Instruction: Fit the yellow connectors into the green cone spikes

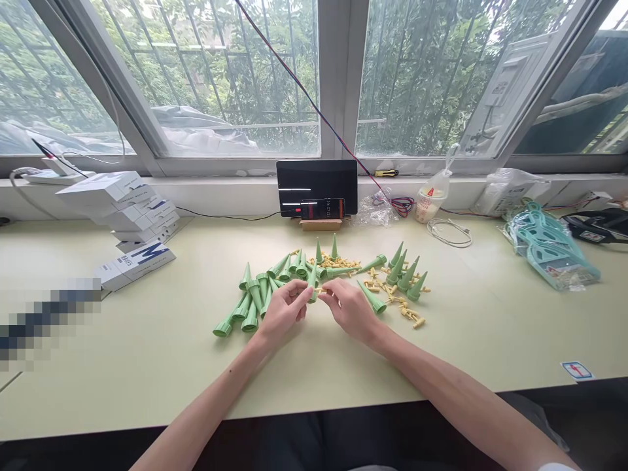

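Observation:
My left hand (288,306) is closed around a green plastic cone spike (313,275), which points upward. Close on its right, my right hand (349,306) pinches a small yellow plastic valve piece (320,290) against the side of the cone's lower part. Whether the piece is seated in the cone, I cannot tell. A heap of green cones (252,294) lies left of my left hand. Beyond my hands are a pile of small yellow pieces (338,263) and a few more cones. Several upright cones (405,275) stand right of my right hand, among loose yellow pieces (412,315).
A dark tablet (318,183) with a phone (322,209) before it stands at the back. White boxes (140,209) are stacked at left. Along the right are a bagged cup (432,199), a coiled white cable (450,233) and teal plastic hangers (549,245). A sticker (577,371) marks the front edge.

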`<state>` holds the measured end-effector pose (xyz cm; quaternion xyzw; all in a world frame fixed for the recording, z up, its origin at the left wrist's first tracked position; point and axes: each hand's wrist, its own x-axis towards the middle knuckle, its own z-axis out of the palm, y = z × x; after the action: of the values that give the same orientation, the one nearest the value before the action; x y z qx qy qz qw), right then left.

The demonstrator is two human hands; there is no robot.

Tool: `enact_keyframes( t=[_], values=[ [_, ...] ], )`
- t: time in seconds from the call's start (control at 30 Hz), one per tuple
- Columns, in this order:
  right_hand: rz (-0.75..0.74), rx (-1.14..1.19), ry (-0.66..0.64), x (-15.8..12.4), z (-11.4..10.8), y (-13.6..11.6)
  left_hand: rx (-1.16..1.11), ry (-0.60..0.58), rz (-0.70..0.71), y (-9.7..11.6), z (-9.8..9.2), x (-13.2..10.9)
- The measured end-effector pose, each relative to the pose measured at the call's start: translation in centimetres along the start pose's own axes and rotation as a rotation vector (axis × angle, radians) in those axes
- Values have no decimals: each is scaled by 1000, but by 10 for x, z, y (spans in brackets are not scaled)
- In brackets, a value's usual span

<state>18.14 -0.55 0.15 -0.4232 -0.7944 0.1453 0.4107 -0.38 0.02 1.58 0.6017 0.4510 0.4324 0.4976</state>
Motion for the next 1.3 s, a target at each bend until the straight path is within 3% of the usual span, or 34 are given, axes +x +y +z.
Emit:
enact_keyframes(
  t=[0.4, 0.9, 1.07, 1.3],
  values=[
    [7, 86, 11, -1, -1, -2, 104, -43, 40, 1, 0, -4],
    [164, 178, 46, 0, 3, -4, 171, -44, 161, -8, 2, -4],
    [206, 203, 68, 3, -1, -6, 168, -77, 105, -2, 4, -5],
    [89, 147, 30, 2, -3, -9, -22, -33, -17, 2, 0, 1]
  ],
)
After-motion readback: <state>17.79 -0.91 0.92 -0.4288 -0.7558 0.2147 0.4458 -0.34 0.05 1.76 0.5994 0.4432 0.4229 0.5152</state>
